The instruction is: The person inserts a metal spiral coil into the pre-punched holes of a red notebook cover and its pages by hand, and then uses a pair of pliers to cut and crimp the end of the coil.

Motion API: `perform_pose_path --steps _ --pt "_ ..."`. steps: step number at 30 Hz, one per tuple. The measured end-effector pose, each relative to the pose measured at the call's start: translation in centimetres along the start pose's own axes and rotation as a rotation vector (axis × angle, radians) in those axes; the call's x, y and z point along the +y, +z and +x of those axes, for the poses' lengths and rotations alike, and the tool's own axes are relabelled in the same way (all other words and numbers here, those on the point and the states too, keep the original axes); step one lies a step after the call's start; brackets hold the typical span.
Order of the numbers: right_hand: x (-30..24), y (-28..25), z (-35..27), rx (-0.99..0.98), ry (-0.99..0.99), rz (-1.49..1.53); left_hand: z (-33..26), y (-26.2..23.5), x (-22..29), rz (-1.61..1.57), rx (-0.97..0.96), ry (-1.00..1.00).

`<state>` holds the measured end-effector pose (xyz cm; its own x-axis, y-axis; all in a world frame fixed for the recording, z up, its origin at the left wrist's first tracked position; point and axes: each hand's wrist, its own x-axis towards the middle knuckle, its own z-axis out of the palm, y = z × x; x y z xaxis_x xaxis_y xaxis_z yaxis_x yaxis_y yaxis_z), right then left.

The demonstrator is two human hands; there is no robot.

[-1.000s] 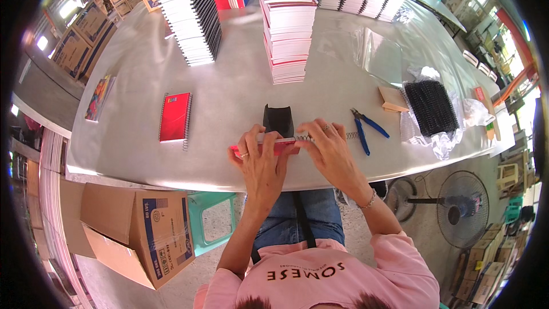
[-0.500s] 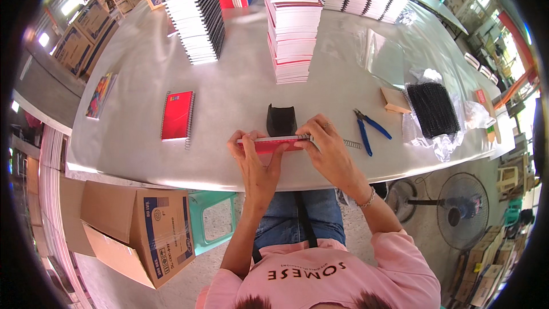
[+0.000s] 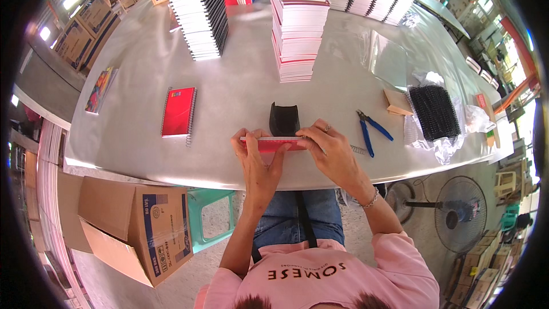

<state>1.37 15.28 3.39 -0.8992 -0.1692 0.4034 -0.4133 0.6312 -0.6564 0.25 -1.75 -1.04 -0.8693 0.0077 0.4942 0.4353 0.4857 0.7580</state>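
Left hand (image 3: 253,157) is clamped on red notepad (image 3: 266,146), just on near side of black block (image 3: 284,120). Right hand (image 3: 325,147) touches notepad's right end; cannot tell what its fingers pinch. Right of block: wire coil (image 3: 358,150), then pliers (image 3: 368,135). Left: spiral notebook (image 3: 179,111). Beyond: book stack (image 3: 299,43).

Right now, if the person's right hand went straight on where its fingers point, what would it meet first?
The red-covered notebook with white pages; the right hand seems to be touching its right end. Just beyond, the curved black block appears near that line, though depth is unclear.
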Motion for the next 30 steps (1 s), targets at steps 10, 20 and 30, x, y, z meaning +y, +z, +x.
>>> perform_pose_path --steps 10,20,30 --pt "-0.7 0.4 -0.1 0.07 0.058 0.053 0.1 0.0 0.0 -0.015 -0.001 -0.024" --pt "-0.2 -0.1 -0.2 0.005 -0.035 -0.017 0.0 -0.1 0.1 -0.016 -0.001 -0.005" --pt "-0.9 -0.4 -0.1 -0.119 0.091 0.062 0.4 -1.1 -0.1 -0.057 -0.068 0.023"
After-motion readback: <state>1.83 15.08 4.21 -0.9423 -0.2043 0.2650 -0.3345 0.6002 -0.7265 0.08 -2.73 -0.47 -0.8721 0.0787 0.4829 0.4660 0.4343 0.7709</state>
